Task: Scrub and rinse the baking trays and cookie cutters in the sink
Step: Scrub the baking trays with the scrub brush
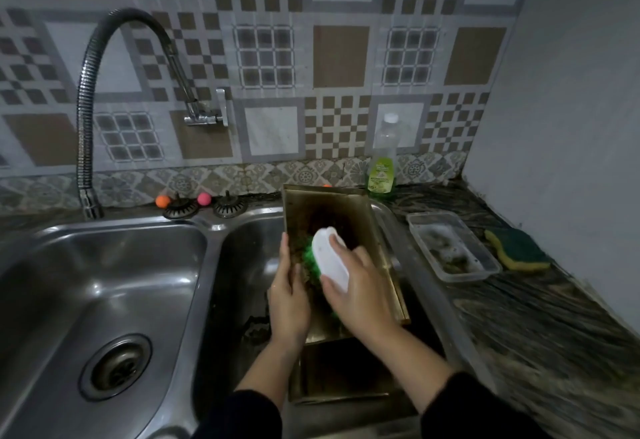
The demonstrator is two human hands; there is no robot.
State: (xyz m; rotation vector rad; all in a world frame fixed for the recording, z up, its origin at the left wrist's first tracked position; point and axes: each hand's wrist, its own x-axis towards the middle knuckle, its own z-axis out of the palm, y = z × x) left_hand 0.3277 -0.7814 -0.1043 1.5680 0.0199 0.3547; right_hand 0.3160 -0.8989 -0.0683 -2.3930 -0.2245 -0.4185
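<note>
A dirty golden baking tray [332,210] leans tilted in the right sink basin, its far end propped on the sink's back rim. My left hand [289,294] grips the tray's left edge. My right hand [360,291] holds a white scrub brush [330,258] with green bristles, pressed against the tray's soiled inside. A second golden tray [341,372] lies lower in the same basin, partly under my forearms. No cookie cutters show.
The left basin [104,286] has an open drain. A flexible tap [90,99] hangs over its back rim. Two strainer plugs and small balls sit behind the sink. A dish soap bottle [382,164], a plastic container [452,246] and a sponge [517,249] rest on the right counter.
</note>
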